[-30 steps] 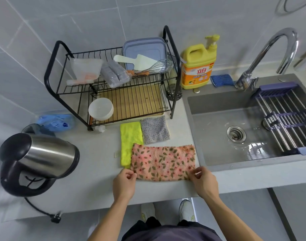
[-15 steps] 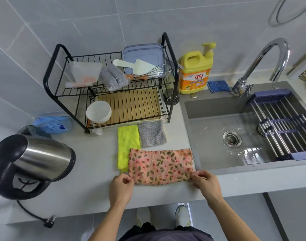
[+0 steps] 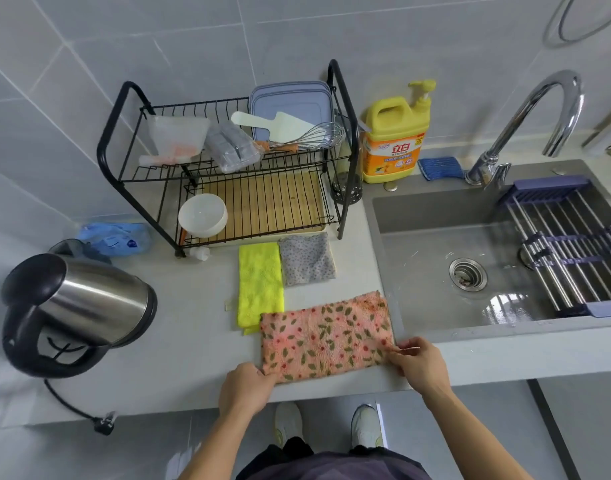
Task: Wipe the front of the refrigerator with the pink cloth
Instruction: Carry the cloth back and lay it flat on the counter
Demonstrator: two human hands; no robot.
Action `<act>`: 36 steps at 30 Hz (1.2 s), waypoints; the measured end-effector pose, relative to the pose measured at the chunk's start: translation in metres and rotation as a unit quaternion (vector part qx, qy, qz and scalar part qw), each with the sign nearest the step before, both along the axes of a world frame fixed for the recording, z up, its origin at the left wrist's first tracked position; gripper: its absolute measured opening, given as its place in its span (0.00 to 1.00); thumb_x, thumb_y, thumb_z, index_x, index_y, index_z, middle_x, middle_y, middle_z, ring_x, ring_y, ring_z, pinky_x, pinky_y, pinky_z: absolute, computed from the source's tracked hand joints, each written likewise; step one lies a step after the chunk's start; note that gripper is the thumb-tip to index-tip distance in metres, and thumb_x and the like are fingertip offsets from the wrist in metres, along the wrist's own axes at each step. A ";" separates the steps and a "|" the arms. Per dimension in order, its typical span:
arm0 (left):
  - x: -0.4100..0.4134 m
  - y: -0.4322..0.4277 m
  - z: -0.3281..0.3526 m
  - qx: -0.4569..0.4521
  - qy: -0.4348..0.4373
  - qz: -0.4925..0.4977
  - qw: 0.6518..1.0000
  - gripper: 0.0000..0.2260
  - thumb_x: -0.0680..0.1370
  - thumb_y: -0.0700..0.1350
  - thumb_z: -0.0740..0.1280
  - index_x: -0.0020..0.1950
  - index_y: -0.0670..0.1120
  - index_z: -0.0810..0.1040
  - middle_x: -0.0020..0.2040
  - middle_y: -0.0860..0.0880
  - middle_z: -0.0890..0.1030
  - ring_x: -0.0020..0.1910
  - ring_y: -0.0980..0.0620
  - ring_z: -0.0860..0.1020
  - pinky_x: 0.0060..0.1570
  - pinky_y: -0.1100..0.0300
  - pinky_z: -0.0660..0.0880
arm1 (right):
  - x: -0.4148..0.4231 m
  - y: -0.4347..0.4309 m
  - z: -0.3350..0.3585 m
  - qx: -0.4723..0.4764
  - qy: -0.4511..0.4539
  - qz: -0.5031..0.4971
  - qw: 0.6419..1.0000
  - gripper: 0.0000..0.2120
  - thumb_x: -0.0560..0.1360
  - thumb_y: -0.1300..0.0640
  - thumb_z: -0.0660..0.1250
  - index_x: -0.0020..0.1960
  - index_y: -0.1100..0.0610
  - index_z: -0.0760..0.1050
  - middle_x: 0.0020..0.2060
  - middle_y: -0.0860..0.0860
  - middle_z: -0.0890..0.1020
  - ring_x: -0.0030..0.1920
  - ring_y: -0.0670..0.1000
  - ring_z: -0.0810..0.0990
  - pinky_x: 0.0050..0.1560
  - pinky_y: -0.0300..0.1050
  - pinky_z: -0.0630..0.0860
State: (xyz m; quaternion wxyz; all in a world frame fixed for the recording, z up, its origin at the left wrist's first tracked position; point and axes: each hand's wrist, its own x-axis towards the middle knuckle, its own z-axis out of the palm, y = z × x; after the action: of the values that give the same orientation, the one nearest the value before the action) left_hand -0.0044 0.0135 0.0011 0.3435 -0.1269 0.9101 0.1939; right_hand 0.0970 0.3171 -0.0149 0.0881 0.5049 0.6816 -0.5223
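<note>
Pickup step: the pink cloth (image 3: 326,336) is not yet lifted off the countertop (image 3: 179,341), and no refrigerator is in view.
The left hand (image 3: 247,386) pinches its near left corner, fingers curled on the fabric. The cloth lies flat at lower centre, long axis left to right, its right end tilted up toward the sink (image 3: 435,220). The right hand (image 3: 418,363) pinches the near right corner. The next move is probably lifting it clear and turning toward the fridge.

One head-worn wide view looks steeply down, close over the countertop (image 3: 179,341).
</note>
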 end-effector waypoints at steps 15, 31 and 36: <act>-0.034 0.019 0.014 0.087 0.182 -0.106 0.974 0.07 0.84 0.44 0.63 0.56 0.51 0.81 0.57 0.54 0.78 0.56 0.48 0.80 0.52 0.53 0.76 | -0.038 0.006 0.006 0.243 0.057 0.242 0.938 0.10 0.80 0.62 0.68 0.56 0.53 0.84 0.57 0.53 0.82 0.52 0.56 0.81 0.50 0.48 0.77; -0.031 0.021 -0.005 0.018 0.220 -0.114 0.969 0.05 0.81 0.44 0.66 0.45 0.49 0.75 0.47 0.55 0.73 0.45 0.52 0.73 0.41 0.58 0.65 | -0.063 0.020 -0.003 0.304 0.083 0.317 0.895 0.06 0.76 0.68 0.72 0.51 0.60 0.83 0.52 0.53 0.83 0.56 0.57 0.77 0.51 0.47 0.72; -0.029 0.022 -0.004 0.020 0.209 -0.122 0.970 0.02 0.83 0.46 0.66 0.55 0.49 0.76 0.51 0.53 0.80 0.50 0.49 0.79 0.41 0.58 0.66 | -0.066 0.018 -0.009 0.322 0.071 0.358 0.874 0.09 0.76 0.69 0.71 0.55 0.63 0.82 0.53 0.56 0.84 0.56 0.60 0.78 0.52 0.54 0.79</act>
State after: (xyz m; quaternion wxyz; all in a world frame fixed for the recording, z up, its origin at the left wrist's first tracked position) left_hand -0.0335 0.0351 -0.0032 0.1693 0.0354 0.9663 0.1906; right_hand 0.0306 0.3352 -0.0238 0.0523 0.1885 0.9505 -0.2413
